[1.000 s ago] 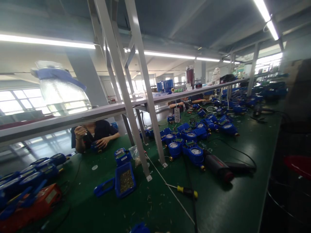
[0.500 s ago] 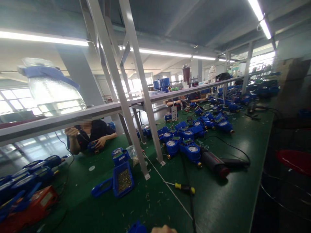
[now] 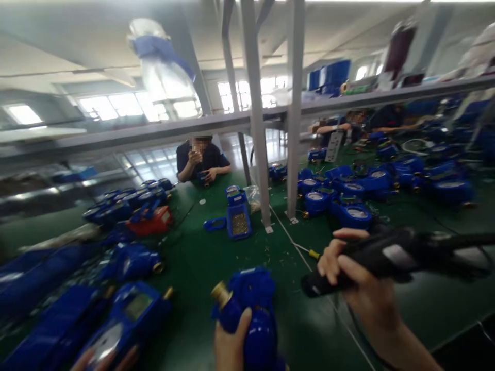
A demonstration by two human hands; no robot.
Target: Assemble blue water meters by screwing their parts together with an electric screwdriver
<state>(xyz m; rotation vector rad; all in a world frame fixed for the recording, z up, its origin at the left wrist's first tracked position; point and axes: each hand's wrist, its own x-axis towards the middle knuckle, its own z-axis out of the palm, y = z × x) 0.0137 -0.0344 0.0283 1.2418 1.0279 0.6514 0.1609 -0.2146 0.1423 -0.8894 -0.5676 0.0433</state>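
Observation:
My left hand [image 3: 228, 346] is closed on a blue water meter [image 3: 261, 335] at the bottom centre, thumb across its body. The meter's brass threaded end [image 3: 221, 294] points up and left; its dial is not in view. To the right, my right hand [image 3: 365, 291] is wrapped round the grip of a black power tool [image 3: 402, 250], raised above the green bench [image 3: 193, 304]. Motion smears the tool, so its exact kind is unclear. At the lower left, blurred fingertips [image 3: 106, 360], apparently another person's, touch a second water meter [image 3: 133, 314].
A blue tray of small screws [image 3: 238, 224] and a yellow-handled screwdriver [image 3: 312, 253] lie ahead. Shelf posts [image 3: 296, 154] rise from the bench. More water meters [image 3: 358, 214] crowd the right. Opposite, a co-worker [image 3: 201, 159] holds a meter.
The view has swung left and down. My right hand now holds the black power tool, which lay on the bench before. My left hand and its meter have come into fuller view.

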